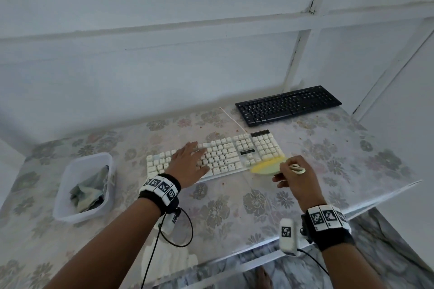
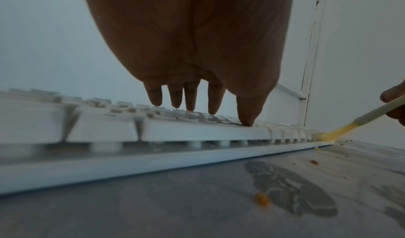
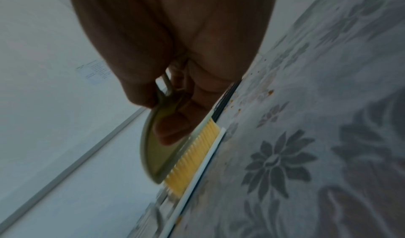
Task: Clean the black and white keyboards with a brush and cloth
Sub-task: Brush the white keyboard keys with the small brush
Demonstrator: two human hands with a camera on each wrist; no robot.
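Head view: white keyboard [image 1: 218, 155] sits mid-table on the floral tablecloth [image 1: 234, 206], black keyboard [image 1: 288, 105] well apart behind it toward the wall, untouched as far as I can judge. Left hand [image 1: 187, 164] lies flat on the white keys, fingers straight and spread, holding nothing, just pinning the board. Right hand [image 1: 297, 177] is curled round a small green brush [image 1: 267, 166] with yellow bristles, working the keyboard's front-right corner; brush is motion-blurred. Cloth [image 1: 90, 191] sits crumpled in a clear plastic tub [image 1: 70, 213] at the left, not in use. Left wrist view: thumb tip [image 2: 247, 122] presses a key on the front row, other fingertips [image 2: 155, 99] hover just above or barely touch, can't tell which. Bristles meet the keyboard's near edge at the far right; orange crumbs [image 2: 262, 199] lie on the tablecloth in front. Right wrist view: fingers [image 3: 173, 129] wrap the brush body, loop handle tucked in the palm, bristles [image 3: 192, 155] splayed along the keyboard's rim. Step in hand looks like brushing debris off the white board. To do it well: keep the left palm pressing so the board doesn't skid, short strokes outward off the edge, bristles angled into the key gaps, light pressure so keycaps don't pop. Crumbs on the table will need collecting, else the cloth smears them.
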